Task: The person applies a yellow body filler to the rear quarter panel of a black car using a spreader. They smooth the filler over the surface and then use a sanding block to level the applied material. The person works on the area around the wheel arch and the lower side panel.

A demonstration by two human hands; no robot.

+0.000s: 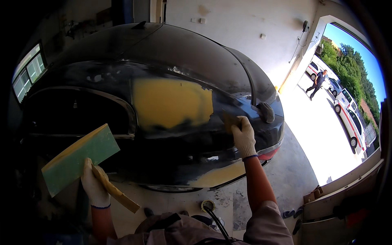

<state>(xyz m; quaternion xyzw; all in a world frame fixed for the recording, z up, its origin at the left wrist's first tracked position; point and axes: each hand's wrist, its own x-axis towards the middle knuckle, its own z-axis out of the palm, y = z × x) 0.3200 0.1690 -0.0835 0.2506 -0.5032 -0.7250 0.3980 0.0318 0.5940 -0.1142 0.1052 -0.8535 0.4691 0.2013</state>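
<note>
L hand point(94, 184), gloved, is gripping a green board point(81, 161) + a yellow-smeared strip point(117, 193), abt 8 o'clock from the yellow patch point(171, 104) on the black car point(183, 53); R hand point(244, 138), also gloved, is pinching a thin brown blade point(230, 121) by the car's side, approx 4 o'clock from patch, contact unclear; round tin point(202, 206) is sitting below, abt 5:30; person point(316, 83) is striding outside, approx 3 o'clock
</note>
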